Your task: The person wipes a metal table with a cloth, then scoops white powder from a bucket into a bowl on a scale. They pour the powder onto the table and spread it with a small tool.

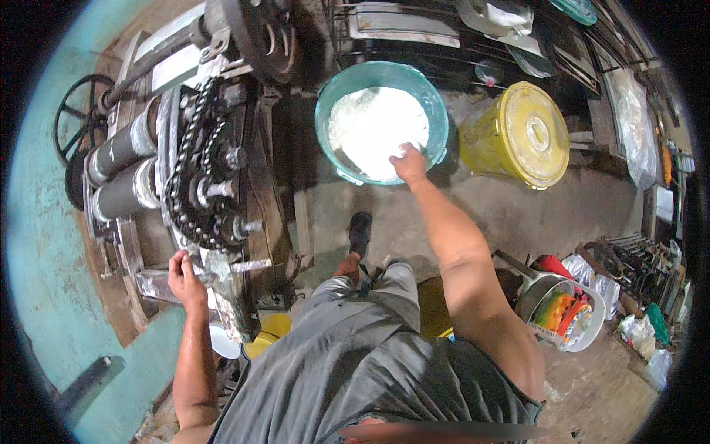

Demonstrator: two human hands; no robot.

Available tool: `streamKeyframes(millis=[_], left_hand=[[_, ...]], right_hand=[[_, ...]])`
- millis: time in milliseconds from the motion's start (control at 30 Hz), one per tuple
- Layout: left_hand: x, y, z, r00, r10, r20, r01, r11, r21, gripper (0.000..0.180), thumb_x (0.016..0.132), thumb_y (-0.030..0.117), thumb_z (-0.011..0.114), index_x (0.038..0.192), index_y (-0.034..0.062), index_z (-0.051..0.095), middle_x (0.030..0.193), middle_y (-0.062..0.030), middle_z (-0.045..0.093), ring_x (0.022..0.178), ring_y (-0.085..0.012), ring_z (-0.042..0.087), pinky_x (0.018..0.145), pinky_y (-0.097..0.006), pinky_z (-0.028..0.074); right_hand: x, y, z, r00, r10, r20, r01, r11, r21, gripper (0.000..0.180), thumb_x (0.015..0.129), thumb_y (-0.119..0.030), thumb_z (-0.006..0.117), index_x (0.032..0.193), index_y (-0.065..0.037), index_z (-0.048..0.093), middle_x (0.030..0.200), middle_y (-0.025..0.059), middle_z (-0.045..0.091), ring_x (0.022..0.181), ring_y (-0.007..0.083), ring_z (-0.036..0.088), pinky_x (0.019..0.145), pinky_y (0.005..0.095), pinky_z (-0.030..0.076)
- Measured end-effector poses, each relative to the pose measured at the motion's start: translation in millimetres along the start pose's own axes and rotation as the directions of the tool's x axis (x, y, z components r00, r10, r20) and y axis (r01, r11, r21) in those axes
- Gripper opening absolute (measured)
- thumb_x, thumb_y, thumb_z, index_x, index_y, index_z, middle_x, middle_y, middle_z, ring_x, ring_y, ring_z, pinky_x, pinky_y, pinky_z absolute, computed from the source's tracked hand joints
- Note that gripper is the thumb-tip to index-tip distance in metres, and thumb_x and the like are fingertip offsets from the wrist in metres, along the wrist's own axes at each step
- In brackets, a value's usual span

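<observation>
A turquoise tub (438, 92) of white powder (377, 126) stands on the floor ahead of me. My right hand (409, 164) reaches over its near right rim, fingers curled at the powder's edge; whatever they may hold is hidden. On the left is a roller machine with two dark rollers (122, 196) and a greasy drive chain (181, 166). Beside its lower frame (159, 283), my left hand (185, 280) is raised with the fingers bent together. I cannot make out anything in it, nor whether it touches the frame.
To the tub's right stands a yellow lidded bin (514, 137). A dark metal rack (444, 55) runs behind. At my right is a white container (588, 325) with colourful packaging, near plastic bags and metal clutter. A spoked handwheel (80, 118) juts from the machine's left side.
</observation>
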State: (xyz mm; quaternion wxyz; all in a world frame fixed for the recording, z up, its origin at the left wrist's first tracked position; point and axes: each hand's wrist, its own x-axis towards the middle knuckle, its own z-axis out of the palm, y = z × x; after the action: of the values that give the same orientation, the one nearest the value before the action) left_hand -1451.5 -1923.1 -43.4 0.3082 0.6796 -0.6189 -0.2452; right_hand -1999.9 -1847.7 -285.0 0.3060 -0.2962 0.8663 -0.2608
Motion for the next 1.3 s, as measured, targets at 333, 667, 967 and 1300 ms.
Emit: streamKeyframes(millis=[333, 667, 967, 1300], left_hand=[[-5.1, -17.9, -19.0, 0.995, -0.086, -0.042, 0.084, 0.996, -0.031, 0.025, 0.1, 0.018, 0.057, 0.109, -0.0026, 0.066, 0.101, -0.0063, 0.067, 0.094, -0.0133, 0.06, 0.086, -0.027, 0.046], [5.3, -31.3, -52.5, 0.95, -0.312, 0.032, 0.312, 0.95, 0.007, 0.029, 0.101, 0.028, 0.054, 0.112, 0.0034, 0.064, 0.1, -0.0036, 0.065, 0.088, -0.0143, 0.06, 0.078, -0.03, 0.048], [32.8, -60.7, -82.8, 0.91, 0.307, 0.277, -0.403, 0.507, 0.762, 0.04, 0.103, 0.033, 0.051, 0.126, 0.0015, 0.06, 0.12, -0.0101, 0.063, 0.109, -0.0242, 0.059, 0.091, -0.038, 0.048], [11.1, -44.7, -60.0, 0.943, -0.324, -0.077, 0.327, 0.945, 0.032, 0.034, 0.101, 0.031, 0.055, 0.115, 0.0018, 0.065, 0.105, -0.0043, 0.066, 0.091, -0.0168, 0.061, 0.081, -0.033, 0.049]], right_hand=[[35.9, 168.6, -22.1, 0.926, 0.291, -0.241, -0.154, 0.874, 0.461, 0.034, 0.086, -0.028, 0.072, 0.105, -0.001, 0.068, 0.093, 0.0114, 0.071, 0.087, 0.0267, 0.068, 0.082, 0.0368, 0.053], [121.0, 332.3, -195.4, 0.465, 0.876, 0.129, -0.141, -0.071, 0.987, 0.09, 0.08, -0.072, 0.067, 0.144, -0.014, 0.041, 0.149, 0.0099, 0.038, 0.128, 0.0243, 0.045, 0.104, 0.0421, 0.041], [156.4, 393.0, -204.7, 0.573, 0.791, 0.217, -0.161, -0.15, 0.975, 0.051, 0.093, -0.05, 0.068, 0.127, -0.017, 0.051, 0.103, 0.0044, 0.066, 0.088, 0.019, 0.062, 0.076, 0.0333, 0.05], [145.2, 382.4, -193.2, 0.508, 0.849, 0.147, -0.344, 0.044, 0.938, 0.065, 0.089, -0.051, 0.071, 0.134, -0.009, 0.048, 0.104, 0.0103, 0.061, 0.083, 0.0292, 0.064, 0.073, 0.0438, 0.051]])
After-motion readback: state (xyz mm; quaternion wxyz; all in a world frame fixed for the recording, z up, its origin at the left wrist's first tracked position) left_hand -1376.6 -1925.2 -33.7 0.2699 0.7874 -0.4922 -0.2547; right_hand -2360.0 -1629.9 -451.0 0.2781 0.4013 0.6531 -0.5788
